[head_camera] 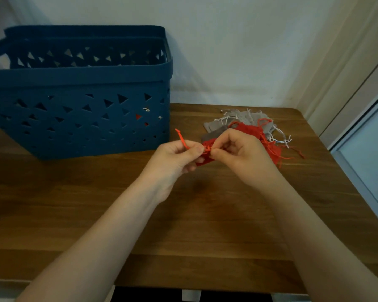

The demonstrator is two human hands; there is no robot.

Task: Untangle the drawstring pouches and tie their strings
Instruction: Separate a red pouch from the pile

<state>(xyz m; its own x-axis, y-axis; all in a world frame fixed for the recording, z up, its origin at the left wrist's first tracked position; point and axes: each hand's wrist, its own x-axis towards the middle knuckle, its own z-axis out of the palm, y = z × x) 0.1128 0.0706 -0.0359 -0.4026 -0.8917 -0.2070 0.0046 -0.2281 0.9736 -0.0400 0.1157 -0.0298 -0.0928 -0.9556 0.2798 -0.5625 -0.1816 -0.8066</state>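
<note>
nearest the camera, two bare forearms reached out over the wooden worktop (205,225) and met above its middle. the left hand (177,158) had its fingers curled, thumb and forefinger pinching an orange-red drawstring (182,140) whose knotted free end stuck up and to the left. the right hand (240,153) was likewise curled, its fingertips pinching the same string just at the gathered mouth of a red pouch (202,161), which hung between the two hands slightly above the worktop. both hands were closed down to a fine pinch, not a fist, nearly touching each other.

by my reading, this pouch was freed from the heap and its string was in the middle of being tied; whether a knot was formed yet could not be told, since the fingers hid that spot.

just beyond the right hand lay the remaining pile (249,127): more red pouches on top of grey ones, with white and red strings crossing loosely, so most of the untangling looked still to do. to the far left stood a blue basket (79,118) with triangular cut-outs; red glimpsed through the holes suggested something inside, though what could not be told.
</note>
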